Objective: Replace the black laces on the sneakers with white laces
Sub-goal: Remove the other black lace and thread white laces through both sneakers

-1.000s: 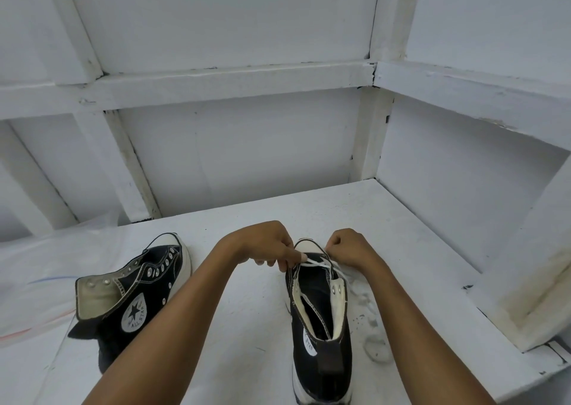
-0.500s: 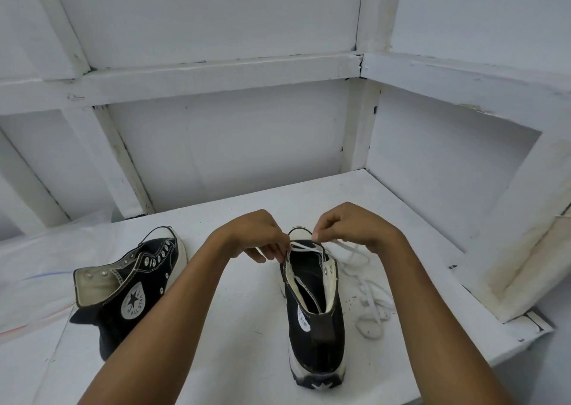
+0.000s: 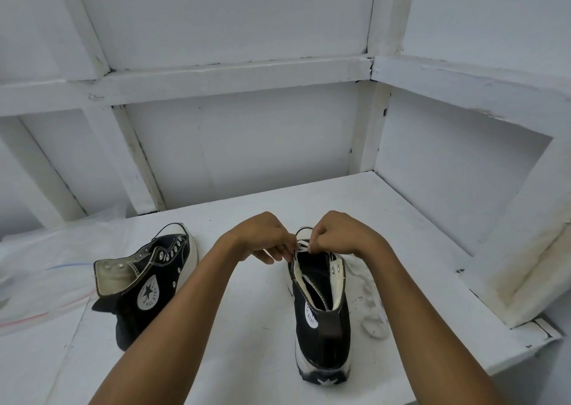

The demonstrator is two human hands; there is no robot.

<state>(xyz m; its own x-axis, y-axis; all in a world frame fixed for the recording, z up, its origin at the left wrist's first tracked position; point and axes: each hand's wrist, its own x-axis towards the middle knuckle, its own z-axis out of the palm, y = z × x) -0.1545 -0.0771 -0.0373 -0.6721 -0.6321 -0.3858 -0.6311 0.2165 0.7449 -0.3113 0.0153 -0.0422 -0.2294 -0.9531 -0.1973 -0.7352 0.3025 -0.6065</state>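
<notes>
1. Left hand: fingers curled, thumb and fingertips closed tight at the left eyelet flap of the upright sneaker. They pinch the white lace there. Cannot tell if the flap edge is caught too.
2. Right hand: fingers curled in, narrow pinch on the same white lace, just above the sneaker's opening toward the toe end. Knuckles face up, no gap between the fingers.
3. The 2 hands sit just beside each other, nearly touching, with a short bit of lace showing between them.
4. Upright sneaker: black high-top canvas, standing on its sole on the white table, heel toward the camera, toe pointing away. Tongue and flaps are spread open. It lies between the 2 forearms, nearer the right one.
5. Loose lace heap: white, lying on the table just right of the upright sneaker. Blurred against the white top, so its path is hard to trace.
6. Second sneaker: black high-top, lying on its side, left of the left forearm and well apart from the first. Round star patch faces up, metal eyelets visible. Neither hand touches it.
7. Clear plastic sheet lies at the table's left edge, next to the second sneaker.
8. White framed wall panels behind the table and to its right.
</notes>
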